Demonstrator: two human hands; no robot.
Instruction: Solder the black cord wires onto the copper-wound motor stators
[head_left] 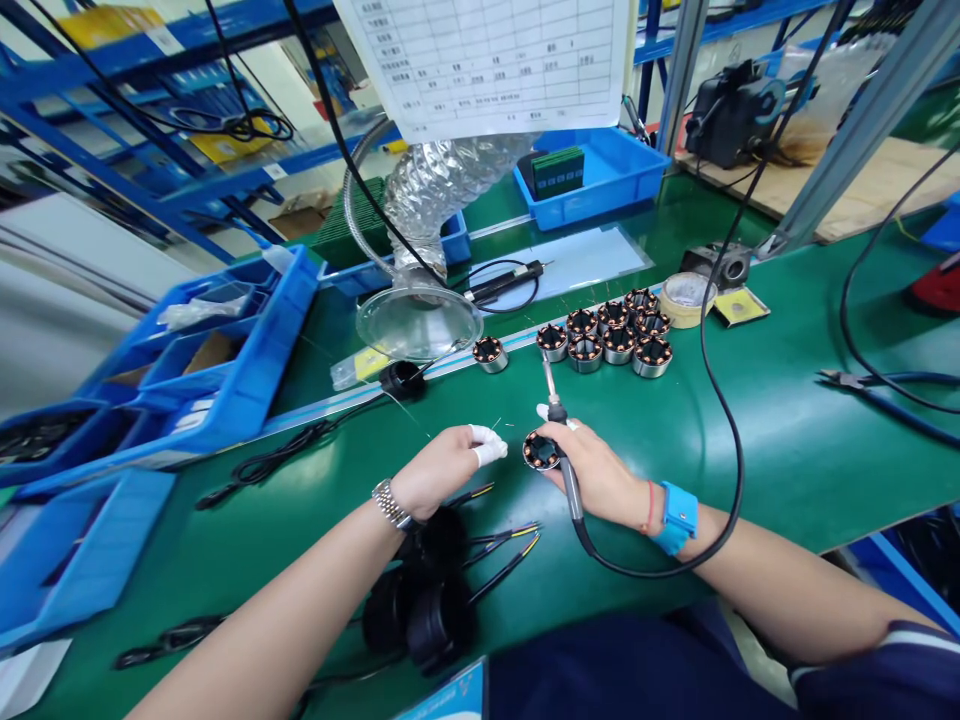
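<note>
My left hand (442, 468), with white finger cots on its fingertips, is closed in a pinch. A thin solder wire (409, 412) runs into it from behind and a fine end shows by the fingertips. My right hand (606, 472) grips a soldering iron (572, 488), its tip pointing up and away. The same hand holds a motor stator (537, 450) with copper windings, just right of my left fingertips. Beyond it stand a single stator (490, 355) and a group of several stators (616, 345). Black round housings (441, 620) with coloured wire ends lie below my left wrist.
A clear round fume hood (420, 325) on a foil duct stands behind my left hand. Blue bins (247, 360) line the left side. Tape (686, 300) and cutters (847, 380) lie at right. The iron's black cable (739, 450) loops over my right forearm.
</note>
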